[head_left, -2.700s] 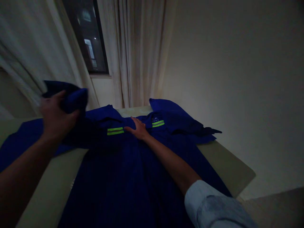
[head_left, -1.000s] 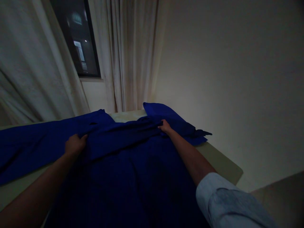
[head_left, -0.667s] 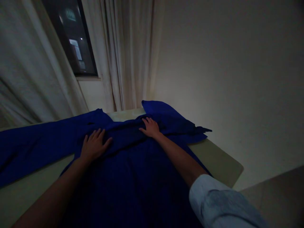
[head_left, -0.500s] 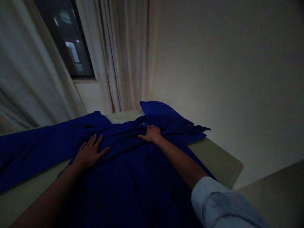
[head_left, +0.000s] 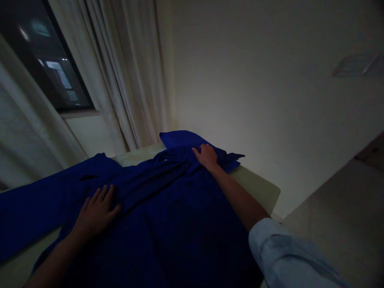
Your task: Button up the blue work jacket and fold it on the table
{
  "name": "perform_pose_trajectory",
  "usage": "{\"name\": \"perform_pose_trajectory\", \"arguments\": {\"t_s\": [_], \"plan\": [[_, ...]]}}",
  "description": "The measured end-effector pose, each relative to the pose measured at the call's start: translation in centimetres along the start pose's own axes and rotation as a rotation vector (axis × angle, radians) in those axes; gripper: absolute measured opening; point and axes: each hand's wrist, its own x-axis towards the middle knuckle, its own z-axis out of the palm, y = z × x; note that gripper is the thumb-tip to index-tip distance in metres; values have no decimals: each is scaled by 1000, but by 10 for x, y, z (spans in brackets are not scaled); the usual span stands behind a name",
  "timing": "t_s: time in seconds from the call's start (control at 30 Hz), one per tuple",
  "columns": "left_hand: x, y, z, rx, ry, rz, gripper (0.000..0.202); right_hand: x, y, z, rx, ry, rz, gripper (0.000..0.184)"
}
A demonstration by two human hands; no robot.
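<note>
In the head view, a dark blue garment (head_left: pixel 180 224) lies across a pale table (head_left: pixel 259 188), one sleeve stretching off to the left. The person's left hand (head_left: pixel 97 212) rests flat on it, fingers apart and holding nothing. The right hand (head_left: pixel 207 157) touches the cloth near the table's far right end — thumb out to the side, fingers bent down; whether they pinch the fabric cannot be told. Beyond stand a curtain (head_left: pixel 129 80) and a dark window (head_left: pixel 57 76).

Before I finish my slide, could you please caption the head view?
Left hand and right hand on a blue garment spread over a table near curtains.
</note>
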Motion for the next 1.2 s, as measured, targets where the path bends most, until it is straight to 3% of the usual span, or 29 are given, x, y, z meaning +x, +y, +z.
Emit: {"name": "perform_pose_trajectory", "arguments": {"t_s": [0.07,0.13,0.23,0.33,0.43,0.47,0.53,0.63,0.73,0.8,0.83,0.93,1.0,1.1,1.2], "plan": [[8,40,-5,0,-9,76,83,7,46,-26,-49,34,276,79],[16,87,-9,-26,-31,171,77,11,84,-40,-56,-18,454,82],[26,145,-6,-101,-68,165,71,13,115,-45,-35,-69,496,62],[30,172,5,-120,-114,110,71,21,111,-48,-20,13,450,42],[27,173,19,-114,-98,110,71,32,76,-54,-9,201,310,50],[26,172,22,-127,-89,113,71,33,59,-53,4,261,180,51],[26,169,25,-195,-72,112,70,28,22,-44,28,282,-220,49],[31,162,19,-567,34,24,71,0,-24,-13,-11,25,-837,47],[35,146,1,-1097,184,-154,88,-40,-43,26,-70,-202,-1100,43],[36,132,-12,-1408,195,-317,102,-61,-43,45,-92,-277,-1106,37],[36,127,-17,-1521,174,-417,98,-69,-41,51,-100,-296,-1089,36],[38,121,-23,-1670,90,-660,52,-80,-37,53,-98,-262,-1033,41],[44,127,-24,-1634,53,-695,37,-80,-36,48,-97,-228,-1011,51],[58,127,-39,-1607,101,-700,39,-74,-35,36,-136,-194,-934,63],[68,95,-72,-1546,252,-624,34,-63,-25,27,-134,-115,-742,71]]}}
